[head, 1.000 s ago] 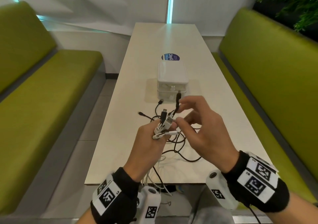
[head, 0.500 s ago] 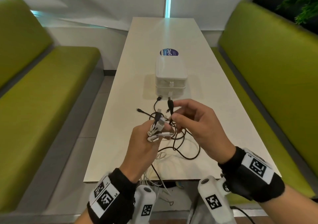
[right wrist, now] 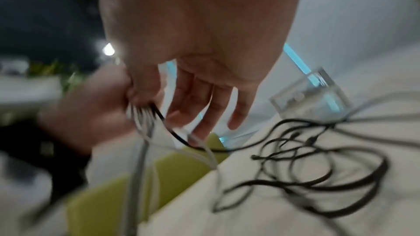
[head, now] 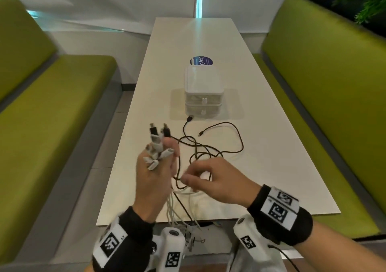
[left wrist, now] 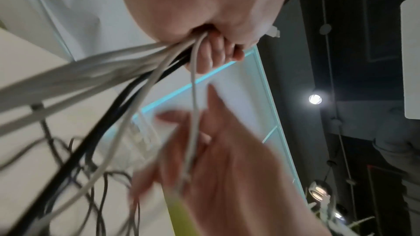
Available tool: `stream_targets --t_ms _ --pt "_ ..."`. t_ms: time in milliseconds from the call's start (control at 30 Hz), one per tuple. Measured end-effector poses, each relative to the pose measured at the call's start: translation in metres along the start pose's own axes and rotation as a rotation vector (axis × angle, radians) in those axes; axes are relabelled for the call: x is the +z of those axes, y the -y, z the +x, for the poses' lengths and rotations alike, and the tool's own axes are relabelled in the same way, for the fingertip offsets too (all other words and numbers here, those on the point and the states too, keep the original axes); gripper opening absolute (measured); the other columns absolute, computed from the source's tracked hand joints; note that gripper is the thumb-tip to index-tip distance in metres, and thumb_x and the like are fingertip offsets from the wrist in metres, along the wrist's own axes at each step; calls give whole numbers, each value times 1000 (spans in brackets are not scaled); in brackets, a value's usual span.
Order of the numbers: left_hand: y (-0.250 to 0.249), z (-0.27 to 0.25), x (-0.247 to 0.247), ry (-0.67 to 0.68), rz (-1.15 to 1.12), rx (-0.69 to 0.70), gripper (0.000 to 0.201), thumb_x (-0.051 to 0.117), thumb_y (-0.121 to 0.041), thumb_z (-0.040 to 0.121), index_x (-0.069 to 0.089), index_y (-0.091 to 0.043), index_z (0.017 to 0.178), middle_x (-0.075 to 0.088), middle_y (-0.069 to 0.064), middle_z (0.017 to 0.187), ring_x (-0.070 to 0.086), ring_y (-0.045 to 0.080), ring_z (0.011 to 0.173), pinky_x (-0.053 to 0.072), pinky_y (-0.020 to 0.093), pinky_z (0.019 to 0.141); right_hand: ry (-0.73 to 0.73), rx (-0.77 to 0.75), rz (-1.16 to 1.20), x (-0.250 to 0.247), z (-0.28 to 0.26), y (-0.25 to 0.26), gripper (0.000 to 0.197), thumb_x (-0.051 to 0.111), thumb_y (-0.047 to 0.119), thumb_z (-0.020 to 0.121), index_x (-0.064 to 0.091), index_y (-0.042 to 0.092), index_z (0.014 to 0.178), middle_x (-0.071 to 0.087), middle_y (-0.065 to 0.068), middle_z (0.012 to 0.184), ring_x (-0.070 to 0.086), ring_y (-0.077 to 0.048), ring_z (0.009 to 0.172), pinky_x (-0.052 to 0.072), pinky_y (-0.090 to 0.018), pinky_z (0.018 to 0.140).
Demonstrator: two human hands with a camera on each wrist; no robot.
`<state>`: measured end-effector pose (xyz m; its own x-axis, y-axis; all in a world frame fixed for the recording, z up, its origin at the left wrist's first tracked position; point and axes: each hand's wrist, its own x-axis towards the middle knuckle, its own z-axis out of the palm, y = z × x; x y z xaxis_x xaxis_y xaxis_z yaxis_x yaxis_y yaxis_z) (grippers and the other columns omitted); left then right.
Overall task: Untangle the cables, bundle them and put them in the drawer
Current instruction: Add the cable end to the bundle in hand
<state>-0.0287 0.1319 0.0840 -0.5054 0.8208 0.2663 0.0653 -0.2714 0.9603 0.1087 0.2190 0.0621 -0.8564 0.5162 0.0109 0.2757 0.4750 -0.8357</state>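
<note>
My left hand [head: 160, 158] is raised over the table's near end and grips a bunch of cable plug ends [head: 156, 141], white and black, that stick up from the fist. The white cables [left wrist: 127, 64] and a black one run out under the fist and hang past the table edge. My right hand [head: 187, 179] is just right of and below it, thumb and forefinger pinching the strands [right wrist: 145, 114]. A black cable [head: 219, 139] lies in loose loops on the table. The white two-drawer box [head: 203, 92] stands behind, both drawers closed.
The white table [head: 271, 167] runs between two green benches [head: 52, 115], the other bench [head: 325, 87] on the right. A round blue sticker [head: 201, 61] lies behind the box. Several white cable ends [head: 188, 227] dangle below the near table edge.
My right hand has left the black plug near the left hand's top and dropped to the strands below the fist. The black cable now lies spread out on the table. The left hand shifted left.
</note>
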Motion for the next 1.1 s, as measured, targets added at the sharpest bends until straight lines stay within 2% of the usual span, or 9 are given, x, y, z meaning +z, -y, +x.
stream_targets --t_ms 167,233,367,467,567,633,767,933,1100 --pt "-22 22 -35 -41 -44 70 43 52 -62 87 50 -27 62 35 -14 52 23 7 42 18 18 39 160 26 -316 -9 -3 -27 46 53 60 88 64 18 74 52 5 81 50 -9 72 45 -32 69" --pt "-29 26 -41 -63 -56 70 49 51 -71 81 48 -26 62 32 -12 51 22 8 41 16 21 40 193 28 -345 -11 -4 -30 34 57 57 88 65 24 84 48 10 95 48 -4 86 44 -25 77" --pt "-26 18 -33 49 -178 30 50 53 -72 79 49 -24 64 31 -12 51 22 4 39 19 15 40 -85 -80 -333 -2 7 -21 38 63 45 89 52 30 122 43 13 114 43 3 96 45 -23 84" --pt "-21 9 -24 150 -196 -5 52 55 -74 76 50 -23 64 30 -12 52 21 4 39 21 16 40 -156 -138 -486 10 17 -9 70 69 40 84 30 36 142 34 4 140 39 -13 120 41 -27 97" --pt "-23 5 -23 177 -211 -12 53 56 -74 75 48 -23 62 30 -12 51 21 2 39 21 15 39 -68 -117 -634 19 26 -7 50 65 38 87 48 31 133 35 -3 146 30 -24 131 32 -38 107" --pt "-28 6 -24 167 -189 8 57 55 -74 76 41 -20 60 30 -13 51 21 1 39 20 13 39 -11 -77 -669 17 30 -12 24 61 35 90 64 23 110 50 -1 135 37 -23 129 31 -42 108" --pt "-28 11 -41 64 -46 22 60 57 -69 81 43 -15 60 33 -14 50 23 2 40 20 14 39 -180 63 -648 -10 29 -22 13 58 30 92 59 19 86 62 1 90 57 -22 89 42 -34 84" --pt "-18 17 -52 48 337 -9 39 49 -6 96 58 -25 64 51 -13 44 44 0 40 30 8 42 -470 353 -263 -61 15 -32 46 62 54 86 56 14 64 57 -2 60 58 -19 62 41 -26 57" --pt "-20 14 -36 90 490 69 21 64 -40 85 65 -24 72 66 -2 71 61 14 70 47 20 56 -467 297 -3 -76 10 -13 61 66 63 76 59 4 64 43 6 50 38 -11 48 35 -24 49"
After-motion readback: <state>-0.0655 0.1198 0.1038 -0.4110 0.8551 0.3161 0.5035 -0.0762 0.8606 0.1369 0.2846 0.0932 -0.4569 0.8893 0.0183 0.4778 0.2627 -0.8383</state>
